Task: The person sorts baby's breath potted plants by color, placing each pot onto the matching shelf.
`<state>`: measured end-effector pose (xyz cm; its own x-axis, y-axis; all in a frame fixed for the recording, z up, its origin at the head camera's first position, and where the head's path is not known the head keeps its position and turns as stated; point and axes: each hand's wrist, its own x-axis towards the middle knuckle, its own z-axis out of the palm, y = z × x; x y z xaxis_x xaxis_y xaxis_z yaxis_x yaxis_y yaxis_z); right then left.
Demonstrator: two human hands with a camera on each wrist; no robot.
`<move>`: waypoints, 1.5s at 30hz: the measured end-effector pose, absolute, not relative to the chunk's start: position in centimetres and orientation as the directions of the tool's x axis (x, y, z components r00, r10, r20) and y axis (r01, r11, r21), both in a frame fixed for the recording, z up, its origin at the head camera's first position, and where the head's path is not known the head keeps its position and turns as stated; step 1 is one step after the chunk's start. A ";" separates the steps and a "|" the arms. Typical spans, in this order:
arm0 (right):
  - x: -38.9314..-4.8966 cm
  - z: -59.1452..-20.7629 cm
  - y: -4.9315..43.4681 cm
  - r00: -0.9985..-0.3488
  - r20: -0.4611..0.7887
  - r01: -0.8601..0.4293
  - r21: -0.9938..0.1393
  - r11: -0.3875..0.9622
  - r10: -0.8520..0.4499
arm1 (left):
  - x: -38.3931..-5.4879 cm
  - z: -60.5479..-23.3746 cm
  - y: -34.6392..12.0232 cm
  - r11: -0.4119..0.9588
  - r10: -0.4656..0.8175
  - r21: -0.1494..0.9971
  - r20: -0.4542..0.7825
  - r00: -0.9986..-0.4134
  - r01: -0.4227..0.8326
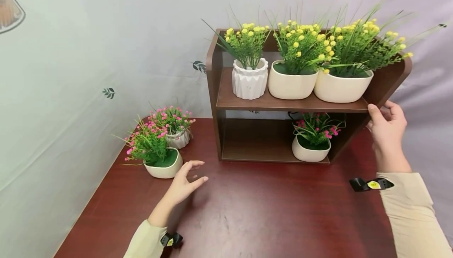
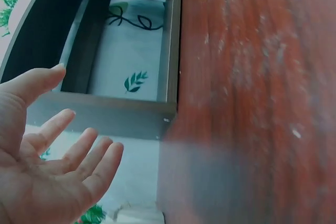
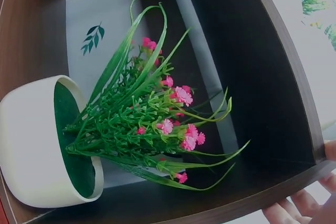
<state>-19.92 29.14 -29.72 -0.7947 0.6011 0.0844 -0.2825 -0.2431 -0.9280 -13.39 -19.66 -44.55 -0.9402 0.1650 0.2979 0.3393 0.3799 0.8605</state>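
Note:
My right hand [image 1: 389, 126] grips the right side panel of a dark brown two-tier shelf [image 1: 290, 104], thumb at the front edge and fingers behind. In the right wrist view its fingertips [image 3: 304, 203] show at the panel's edge. My left hand [image 1: 184, 185] hovers over the table, fingers loosely bent and holding nothing. Close beside it stands a pink-flowered plant in a white oval pot [image 1: 164, 169]. On the lower shelf, at the right, sits another pink-flowered plant in a white pot [image 1: 311, 150].
The upper tier carries a yellow-flowered plant in a ribbed white pot [image 1: 249, 81] and two more in oval pots [image 1: 293, 85]. A ribbed pot with pink flowers [image 1: 179, 138] stands at the back left of the red-brown table [image 1: 255, 214]. A pale wall covering [image 1: 124, 34] lies behind.

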 end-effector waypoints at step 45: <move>-20.6 -30.9 28.8 -0.743 0.258 -0.467 -0.861 -0.201 0.618 | -16.3 -45.1 -34.7 0.522 0.045 0.851 0.044 -0.998 0.061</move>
